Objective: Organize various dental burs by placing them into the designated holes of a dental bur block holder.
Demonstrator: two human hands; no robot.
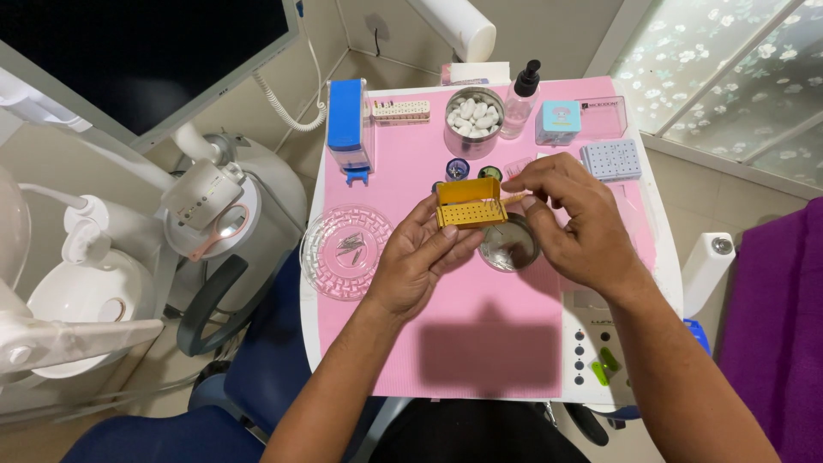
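My left hand [420, 257] holds a small yellow perforated box [470, 204] with its lid raised, above a pink mat [429, 343]. My right hand [570, 210] is just right of the box and pinches a thin, pale stick-like tool [513, 198] whose tip points at the box's right end. Under both hands sits a small clear glass dish [507, 249], partly hidden by the fingers.
A clear ribbed dish [345, 251] with small metal pieces lies left. At the back stand a blue dispenser [348, 124], a steel tin of white cotton rolls [473, 120], a pump bottle [520, 99], a light-blue bur block [610, 159] and a small box [559, 122]. A control panel [591, 351] is at right.
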